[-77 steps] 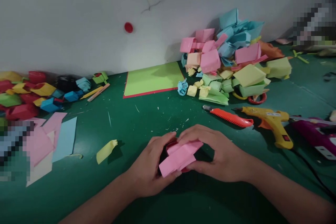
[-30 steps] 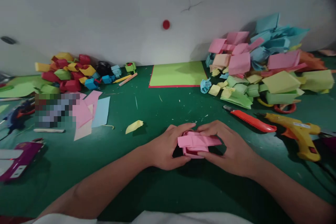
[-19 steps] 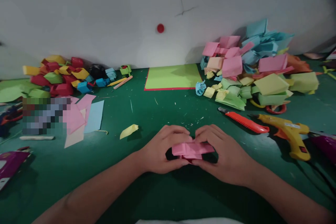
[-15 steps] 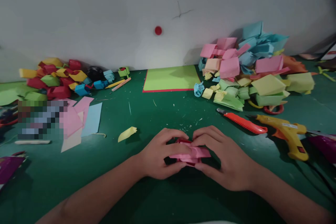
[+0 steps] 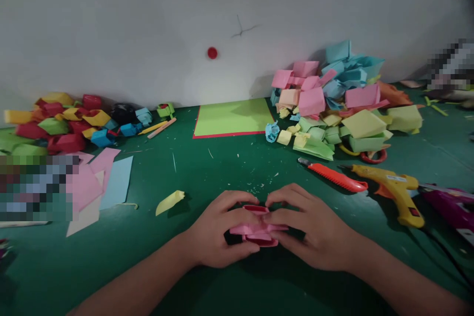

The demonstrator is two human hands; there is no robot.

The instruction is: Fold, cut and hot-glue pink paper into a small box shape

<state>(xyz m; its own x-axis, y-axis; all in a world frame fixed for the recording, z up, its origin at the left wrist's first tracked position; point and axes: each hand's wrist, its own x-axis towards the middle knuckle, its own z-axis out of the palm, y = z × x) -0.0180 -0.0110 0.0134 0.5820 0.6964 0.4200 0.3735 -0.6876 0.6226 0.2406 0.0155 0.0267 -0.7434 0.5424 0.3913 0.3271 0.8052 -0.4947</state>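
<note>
Between my hands, low in the middle of the view, is a folded pink paper piece (image 5: 259, 238) with a red inside, crossed by a pink strip. My left hand (image 5: 218, 229) grips its left side, the thumb at the near edge and fingers over the top. My right hand (image 5: 309, 227) closes on the right side, its fingertips pressing near the middle of the strip. Fingers hide parts of the piece. Left of my left hand lies a curled yellow paper scrap (image 5: 169, 202).
An orange utility knife (image 5: 336, 176) and a yellow glue gun (image 5: 398, 192) lie at the right. Behind them is a heap of folded paper (image 5: 313, 101). More folded pieces (image 5: 70, 143), pink sheets (image 5: 84, 188) and a blue sheet (image 5: 116, 182) are at the left. A green card (image 5: 233, 117) lies against the wall.
The camera view has shifted slightly. My right fingers have moved along the pink strip toward its middle, and the near rim of the paper piece shows more. Both hands keep hold.
</note>
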